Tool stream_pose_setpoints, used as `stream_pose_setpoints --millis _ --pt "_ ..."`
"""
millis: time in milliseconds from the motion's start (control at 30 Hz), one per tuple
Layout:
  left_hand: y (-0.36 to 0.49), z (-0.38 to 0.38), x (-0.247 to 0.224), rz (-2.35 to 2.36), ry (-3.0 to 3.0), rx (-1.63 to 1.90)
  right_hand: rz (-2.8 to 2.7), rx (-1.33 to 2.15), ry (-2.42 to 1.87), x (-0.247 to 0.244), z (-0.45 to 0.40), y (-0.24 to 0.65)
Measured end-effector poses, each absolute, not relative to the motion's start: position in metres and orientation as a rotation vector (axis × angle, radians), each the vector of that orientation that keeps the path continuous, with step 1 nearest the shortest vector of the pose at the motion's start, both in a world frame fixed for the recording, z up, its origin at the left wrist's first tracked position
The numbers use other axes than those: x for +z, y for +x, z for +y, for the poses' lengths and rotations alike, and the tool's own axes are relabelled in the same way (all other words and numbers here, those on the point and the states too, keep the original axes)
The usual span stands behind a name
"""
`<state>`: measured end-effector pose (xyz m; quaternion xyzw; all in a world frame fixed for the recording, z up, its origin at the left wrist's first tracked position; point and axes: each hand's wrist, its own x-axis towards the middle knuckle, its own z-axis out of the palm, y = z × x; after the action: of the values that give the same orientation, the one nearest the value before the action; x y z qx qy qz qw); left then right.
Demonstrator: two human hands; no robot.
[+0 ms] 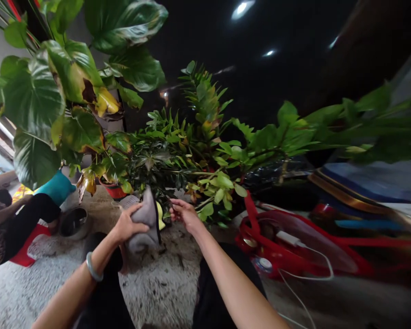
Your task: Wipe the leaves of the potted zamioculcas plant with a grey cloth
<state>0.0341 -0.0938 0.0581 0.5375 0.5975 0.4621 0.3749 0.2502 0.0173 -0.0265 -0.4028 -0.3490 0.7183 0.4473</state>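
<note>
My left hand (129, 225), with a pale bangle on its wrist, is closed round a grey soft fabric piece (143, 241). The piece has a pointed top, a dark edge and a shoe-like curve; I cannot tell for sure what it is. At its right edge shows something yellow (160, 215). Just right of it is my right hand (185, 214), thumb and fingertips pinched together. Whatever small thing lies between those fingers is too fine to make out. Both hands are above the gritty floor, between my knees.
Potted plants (195, 137) crowd the far side, their leaves close beyond my hands. On the right stands a red bag (281, 242) with a white charger (289, 238) and cable. At left, another person (23, 224) sits on a red stool (25, 256) beside a grey pot (74, 223).
</note>
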Motion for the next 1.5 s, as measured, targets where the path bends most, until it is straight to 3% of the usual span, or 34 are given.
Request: stream_pose_setpoints --millis 67,300,367,567,800,1033,1100,1333,1500 --pt "0.038 -0.103 0.065 1.448 1.464 1.167 -0.871 1.786 -0.990 -0.027 0.018 0.252" --pt "0.046 -0.031 0.133 1.476 1.403 1.805 -0.874 1.765 -0.981 -0.022 0.018 0.250" --pt "0.054 -0.018 0.125 1.472 1.362 1.743 -0.880 1.765 -0.961 -0.022 0.018 0.249" --pt "0.068 -0.046 0.107 1.225 1.799 0.980 -0.918 1.696 -0.986 -0.032 0.019 0.248" --pt "0.077 0.002 0.150 1.253 1.793 1.510 -0.898 1.744 -0.997 -0.027 0.018 0.248" --pt "0.058 -0.033 0.105 1.284 1.846 0.793 -0.920 1.720 -1.033 -0.033 0.020 0.249" --pt "0.048 -0.043 0.109 1.208 1.839 0.816 -0.901 1.715 -1.069 -0.034 0.021 0.249" --pt "0.055 -0.009 0.125 1.434 1.721 1.537 -0.898 1.749 -1.046 -0.028 0.016 0.247" --pt "0.059 -0.040 0.086 1.371 1.843 1.031 -0.899 1.712 -1.052 -0.035 0.019 0.248"
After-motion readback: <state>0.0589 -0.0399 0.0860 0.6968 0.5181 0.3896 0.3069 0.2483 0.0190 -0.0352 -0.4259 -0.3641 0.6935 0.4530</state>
